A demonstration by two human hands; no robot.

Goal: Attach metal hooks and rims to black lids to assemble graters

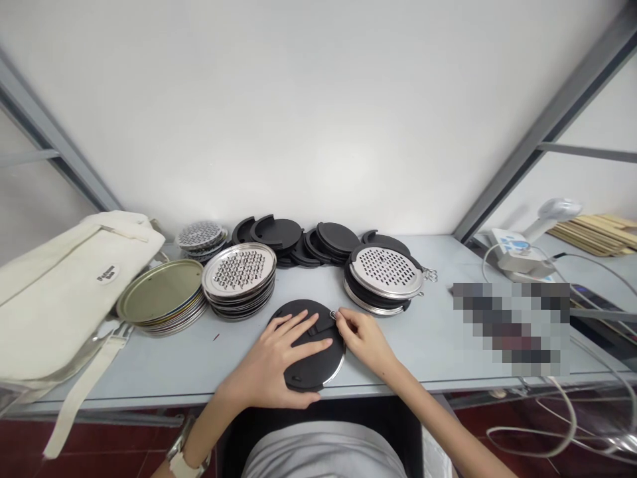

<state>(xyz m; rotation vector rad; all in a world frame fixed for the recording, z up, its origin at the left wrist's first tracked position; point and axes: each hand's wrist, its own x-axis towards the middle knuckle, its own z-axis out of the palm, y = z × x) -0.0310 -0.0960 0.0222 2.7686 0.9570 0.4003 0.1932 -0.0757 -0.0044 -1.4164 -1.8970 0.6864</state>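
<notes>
In front of me on the table lies a round black plate (311, 364), with a silver metal rim showing along its lower right edge. My left hand (279, 355) rests flat on it, fingers spread. At the plate's upper right edge, my right hand (365, 338) pinches a small wire ring (334, 315). Just behind that hand stands a stack of black holders and perforated metal discs (385, 271), with wire rings (430, 273) sticking out at its right. A stack of round grater plates (239, 269) sits behind my left hand.
Loose black round holders (279, 234) lie along the wall. To the left are olive-topped discs (162, 292), smaller grater discs (199, 236) and a cream bag (64, 285). A white device (517, 249), cables and a pixelated patch are on the right. Metal posts flank the table.
</notes>
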